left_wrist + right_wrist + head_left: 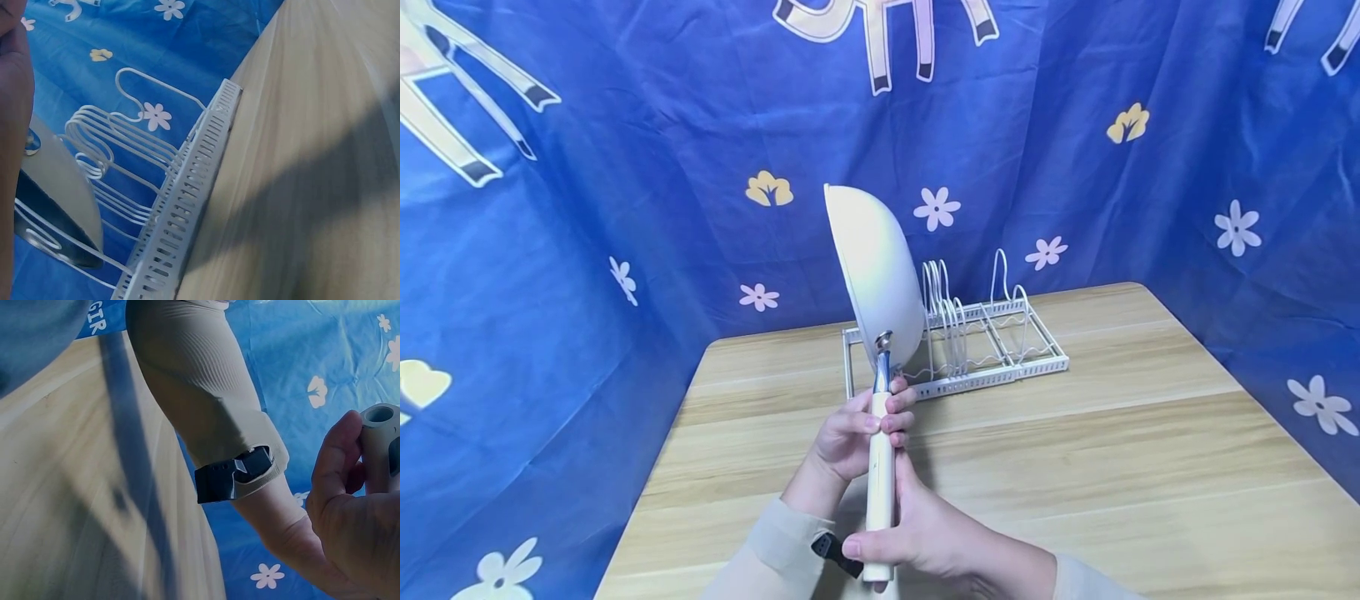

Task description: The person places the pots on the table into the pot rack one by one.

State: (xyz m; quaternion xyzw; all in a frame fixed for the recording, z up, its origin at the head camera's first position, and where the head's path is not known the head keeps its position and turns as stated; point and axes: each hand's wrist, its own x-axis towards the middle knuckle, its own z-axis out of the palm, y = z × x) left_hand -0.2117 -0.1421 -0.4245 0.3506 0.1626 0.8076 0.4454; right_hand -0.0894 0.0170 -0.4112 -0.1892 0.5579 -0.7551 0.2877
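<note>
A white wok point(880, 267) with a cream handle point(881, 467) is tipped on its side, its white outer wall facing right. My left hand point(844, 440) grips the handle near the metal joint, with fingers curled round it. Lower down, my right hand point(928, 525) holds the butt end of the handle, the thumb lying across it. Behind the hands stands a white wire rack point(977, 379); the wok overlaps its left end. In the left wrist view, the lower part of the wok point(69, 181) shows among the wire dividers, its dark inside partly visible.
The rack has several upright wire loops point(953, 325) at its middle and more at its right. It stands on a wood-grain table point(1112, 467), near the back edge. A blue patterned cloth point(700, 167) hangs behind and at both sides.
</note>
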